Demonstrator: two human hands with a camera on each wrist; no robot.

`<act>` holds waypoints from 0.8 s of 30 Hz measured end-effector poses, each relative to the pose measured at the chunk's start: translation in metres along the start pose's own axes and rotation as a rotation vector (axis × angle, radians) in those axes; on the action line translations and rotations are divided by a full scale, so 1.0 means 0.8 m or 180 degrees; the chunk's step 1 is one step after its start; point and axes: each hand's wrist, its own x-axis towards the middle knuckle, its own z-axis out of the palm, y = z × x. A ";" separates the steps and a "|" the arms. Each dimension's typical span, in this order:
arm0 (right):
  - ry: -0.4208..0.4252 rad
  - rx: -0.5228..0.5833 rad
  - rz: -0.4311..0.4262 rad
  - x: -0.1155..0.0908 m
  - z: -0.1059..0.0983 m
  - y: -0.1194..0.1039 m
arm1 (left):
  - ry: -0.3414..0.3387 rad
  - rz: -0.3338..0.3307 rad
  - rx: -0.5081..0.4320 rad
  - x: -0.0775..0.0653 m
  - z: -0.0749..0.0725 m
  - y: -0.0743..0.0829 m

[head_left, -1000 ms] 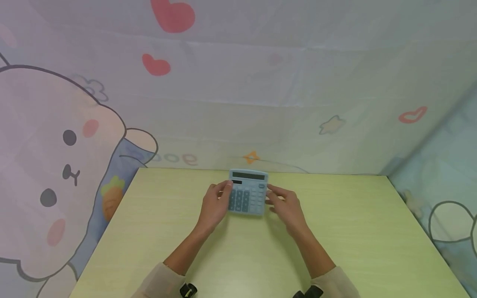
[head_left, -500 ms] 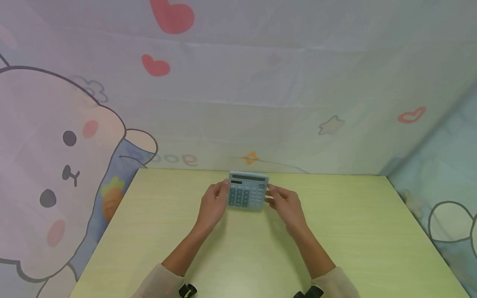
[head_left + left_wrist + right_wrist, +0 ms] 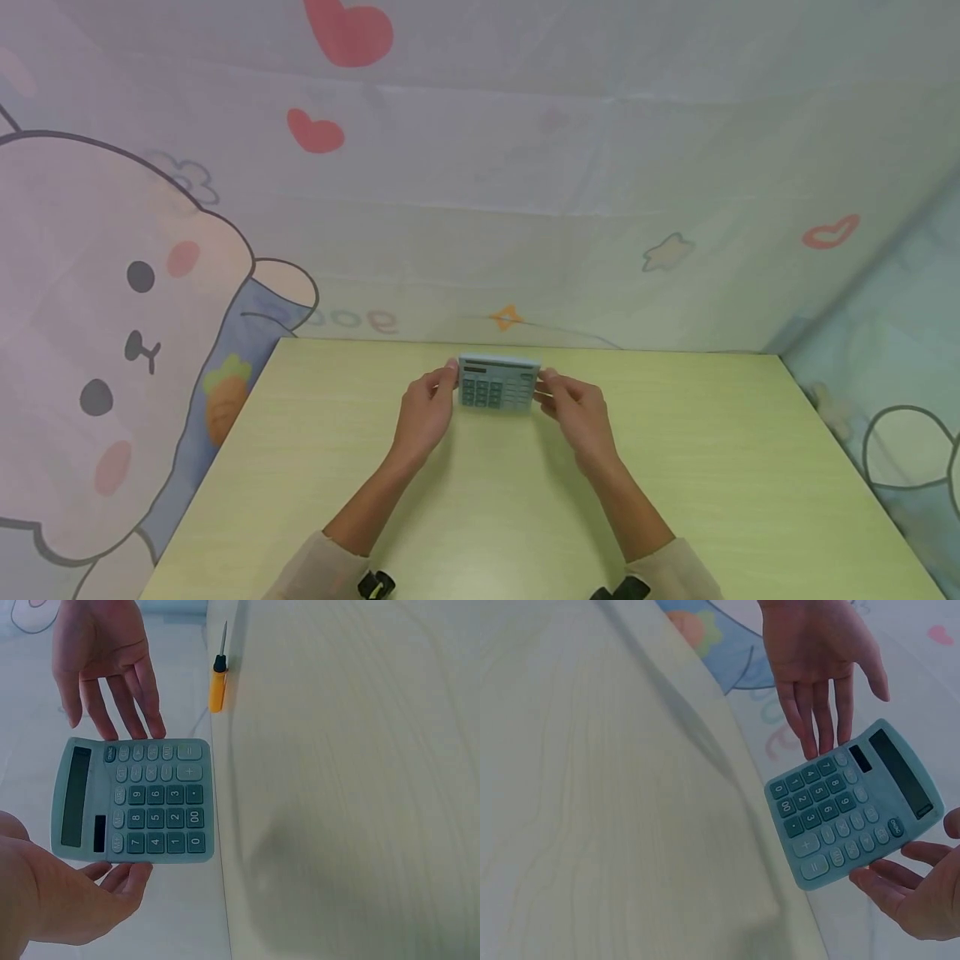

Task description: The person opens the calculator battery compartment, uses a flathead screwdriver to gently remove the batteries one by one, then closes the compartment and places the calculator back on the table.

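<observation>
A light blue calculator (image 3: 498, 383) with dark number keys is raised over the far part of the table. Its display end is up and its keys face the person. In the head view it looks steeply tilted. My left hand (image 3: 426, 410) touches its left edge with the fingertips. At the opposite edge, the fingertips of my right hand (image 3: 581, 417) press against it. Both wrist views show the calculator (image 3: 135, 801) between the two hands. Each thumb stands apart from its face, and some fingertips are hidden behind the edges.
The pale yellow-green table (image 3: 495, 508) ends at a printed cloth backdrop (image 3: 465, 150) close behind the hands. In the left wrist view, a screwdriver (image 3: 217, 686) with a yellow-and-black handle appears near the table's edge.
The calculator has tilted more upright, so its face looks shorter in the head view. My left thumb has slid off its face. Both hands stay nearly in place.
</observation>
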 end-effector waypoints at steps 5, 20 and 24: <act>0.0024 0.0065 -0.0045 0.000 0.000 0.001 | -0.0024 0.0011 -0.0014 0.001 -0.002 0.000; 0.0153 0.0062 -0.0106 -0.001 0.004 0.003 | -0.0073 0.0049 -0.0123 -0.001 -0.008 -0.004; 0.0208 -0.0011 -0.0100 -0.003 0.005 0.002 | -0.0073 0.0021 -0.0166 -0.002 -0.007 -0.004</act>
